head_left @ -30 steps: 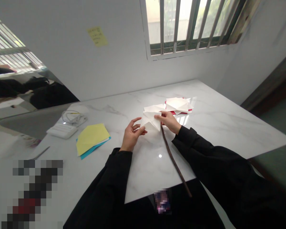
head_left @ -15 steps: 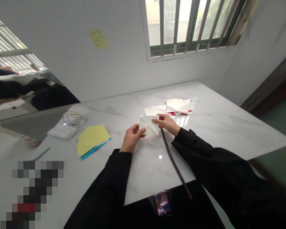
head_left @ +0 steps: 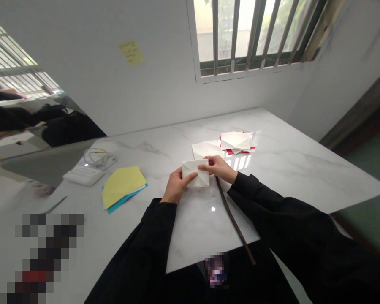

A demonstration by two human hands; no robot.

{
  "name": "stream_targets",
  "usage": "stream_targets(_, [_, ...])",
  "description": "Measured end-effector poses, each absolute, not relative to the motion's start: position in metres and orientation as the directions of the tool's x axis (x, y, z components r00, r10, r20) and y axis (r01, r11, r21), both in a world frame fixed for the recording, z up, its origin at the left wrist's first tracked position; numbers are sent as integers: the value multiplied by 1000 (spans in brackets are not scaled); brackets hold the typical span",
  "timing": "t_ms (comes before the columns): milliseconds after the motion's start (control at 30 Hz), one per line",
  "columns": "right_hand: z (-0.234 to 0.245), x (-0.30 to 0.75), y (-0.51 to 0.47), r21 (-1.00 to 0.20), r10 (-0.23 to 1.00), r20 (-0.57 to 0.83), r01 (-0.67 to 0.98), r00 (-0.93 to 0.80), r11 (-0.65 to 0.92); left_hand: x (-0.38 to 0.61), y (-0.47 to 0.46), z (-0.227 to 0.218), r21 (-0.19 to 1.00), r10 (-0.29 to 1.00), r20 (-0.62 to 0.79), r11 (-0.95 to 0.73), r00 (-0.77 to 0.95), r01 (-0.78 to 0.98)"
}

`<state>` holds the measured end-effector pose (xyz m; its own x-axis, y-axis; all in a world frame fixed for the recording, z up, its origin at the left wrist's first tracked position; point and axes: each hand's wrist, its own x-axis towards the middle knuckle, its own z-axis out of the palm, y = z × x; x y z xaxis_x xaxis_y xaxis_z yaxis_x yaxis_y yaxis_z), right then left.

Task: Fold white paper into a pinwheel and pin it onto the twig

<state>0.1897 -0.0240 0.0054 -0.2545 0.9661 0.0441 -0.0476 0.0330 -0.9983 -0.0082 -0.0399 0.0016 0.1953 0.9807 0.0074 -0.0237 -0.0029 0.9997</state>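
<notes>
A piece of folded white paper (head_left: 194, 174) is pinched between the person's two hands, over the middle of a white marble table (head_left: 288, 169). From here I can't tell whether it touches the table. The left hand (head_left: 177, 185) is at its lower left, with the thumb (head_left: 190, 178) lying across the front and the other fingers hidden behind the paper. The right hand (head_left: 218, 166) comes in from the other side, its fingers (head_left: 207, 167) close together and laid along the top edge. Neither hand is spread wide; both are nearly closed on the paper.

This two-handed hold looks right for work like this: keeping the layers pinched near the edges stops them sliding, and the edges should sit level before any crease is pressed.

A thin dark brown stick (head_left: 231, 215) lies just below the right hand, running toward the table's near edge. Beyond the hands are a flat white sheet (head_left: 205, 148) and a pile of folded white paper on red paper (head_left: 236, 140). Off to the left, yellow paper rests on blue paper (head_left: 122, 185).
</notes>
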Motion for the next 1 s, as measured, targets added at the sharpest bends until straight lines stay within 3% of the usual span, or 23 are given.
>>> stream_targets(233, [8,188,-26,-999,950,40,-37,-310,30,-8,-38,-1,993,994,-53,62,92,-96])
stream_targets(433, [13,189,-32,-991,881,14,112,-473,76,-8,-35,4,963,993,-87,65,-75,-263])
stream_targets(1000, [1,192,-24,-947,939,56,280,-339,158,-10,-35,10,934,993,-112,96,-24,-345])
